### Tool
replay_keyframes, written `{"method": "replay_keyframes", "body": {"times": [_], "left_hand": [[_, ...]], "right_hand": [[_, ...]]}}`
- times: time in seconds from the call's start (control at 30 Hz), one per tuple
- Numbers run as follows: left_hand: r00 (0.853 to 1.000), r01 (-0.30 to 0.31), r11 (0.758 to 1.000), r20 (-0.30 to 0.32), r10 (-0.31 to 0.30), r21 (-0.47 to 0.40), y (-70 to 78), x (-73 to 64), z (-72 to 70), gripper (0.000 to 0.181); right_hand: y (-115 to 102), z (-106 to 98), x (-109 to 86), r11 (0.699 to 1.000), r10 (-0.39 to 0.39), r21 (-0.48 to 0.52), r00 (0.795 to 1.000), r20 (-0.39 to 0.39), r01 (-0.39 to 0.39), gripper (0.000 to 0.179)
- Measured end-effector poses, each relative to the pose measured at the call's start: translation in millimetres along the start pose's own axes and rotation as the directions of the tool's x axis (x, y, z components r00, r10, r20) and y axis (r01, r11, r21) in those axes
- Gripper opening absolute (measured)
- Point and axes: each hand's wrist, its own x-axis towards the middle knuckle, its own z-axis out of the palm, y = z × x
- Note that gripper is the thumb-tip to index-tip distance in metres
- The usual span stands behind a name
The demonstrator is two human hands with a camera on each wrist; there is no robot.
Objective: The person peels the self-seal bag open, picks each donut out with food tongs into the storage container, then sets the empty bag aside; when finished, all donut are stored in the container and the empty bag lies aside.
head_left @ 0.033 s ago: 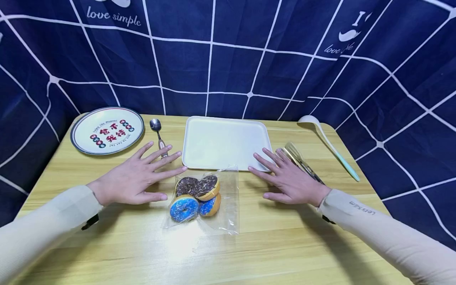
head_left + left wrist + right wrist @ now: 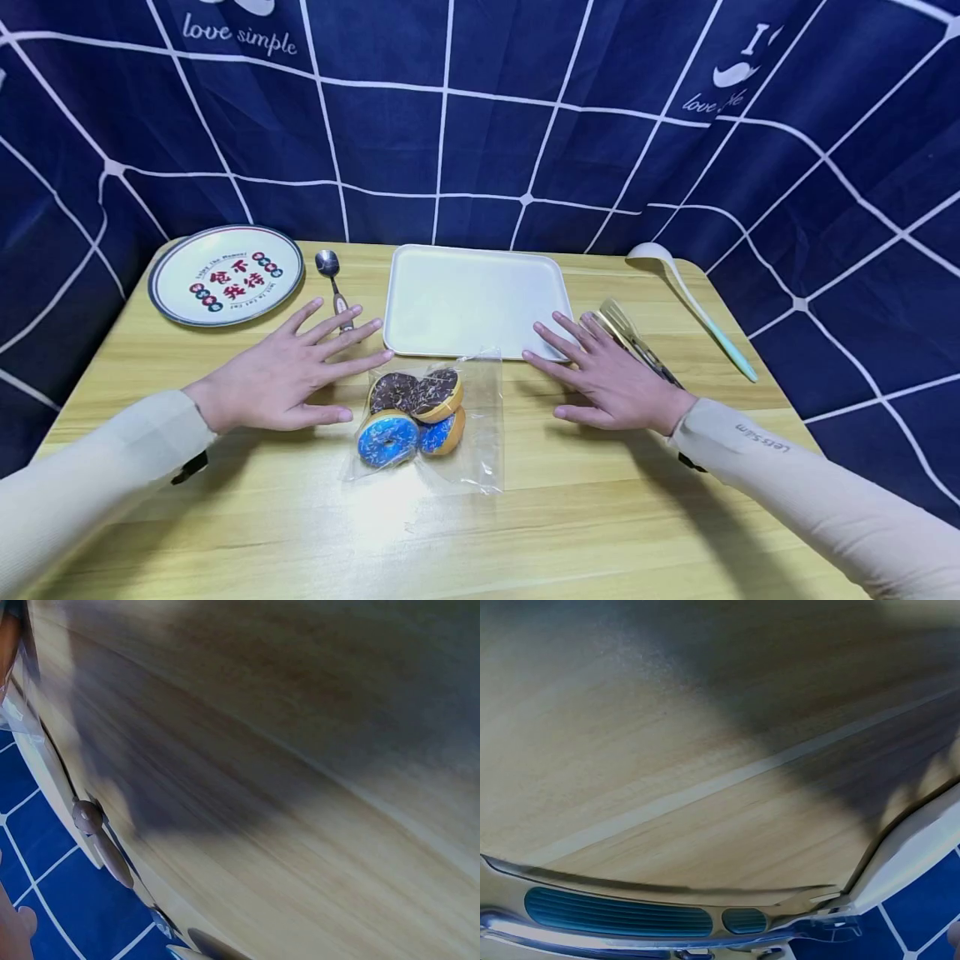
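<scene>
My left hand [image 2: 277, 375] hovers over the table with its fingers spread, holding nothing. Its thumb reaches toward a clear plastic bag [image 2: 483, 433] of several doughnuts, chocolate [image 2: 438, 392] and blue [image 2: 386, 440] with sprinkles. On the other side of the bag, my right hand [image 2: 611, 375] is likewise spread, with nothing in its grasp. Its fingertips overlap the near right corner of a white rectangular tray [image 2: 476, 300] in the head view; whether they touch cannot be told. Metal tongs [image 2: 637, 342] lie partly behind this hand; the right wrist view shows the tongs' teal-ridged grip [image 2: 622, 911].
A round plate [image 2: 225, 304] with red lettering sits at the back left. Beside it lies a spoon [image 2: 328, 265], its handle partly behind my left fingers. A white ladle [image 2: 690, 300] with a mint handle end lies along the right edge. Blue gridded cloth [image 2: 390, 125] walls the table.
</scene>
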Motion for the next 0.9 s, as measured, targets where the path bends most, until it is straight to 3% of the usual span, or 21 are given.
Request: {"method": "replay_keyframes", "body": {"times": [0.23,0.43,0.63,0.7,0.77,0.9], "left_hand": [[1.0,0.004,1.0,-0.013,-0.004,-0.002,-0.9,-2.5,1.4,0.077],[0.999,0.037,0.999,0.012,-0.037,-0.021,-2.3,-6.7,1.1,0.079],[0.998,0.063,0.997,0.032,-0.062,-0.042,-0.5,-1.8,-3.7,0.077],[0.997,0.075,0.995,0.038,-0.073,-0.059,1.9,2.0,-5.0,0.075],[0.995,0.085,0.993,0.05,-0.081,-0.087,5.7,7.6,-5.5,0.072],[0.993,0.109,0.975,0.064,-0.098,-0.195,15.8,23.4,-7.3,0.066]], "right_hand": [[-0.1,-0.7,0.7,1.0,0.016,0.022,1.0,-0.004,-0.016,0.08],[-1.5,-2.4,3.5,0.999,0.025,0.035,1.0,0.002,-0.025,0.08],[-6.3,-7.1,16.4,0.985,0.091,0.142,0.995,0.028,-0.094,0.077],[-9.8,-9.4,23.9,0.964,0.134,0.224,0.989,0.059,-0.144,0.073],[-13.4,-12.4,32.3,0.919,0.183,0.335,0.977,0.108,-0.209,0.07],[-21.5,-17.3,53.4,0.776,0.269,0.542,0.947,0.178,-0.323,0.057]]}}
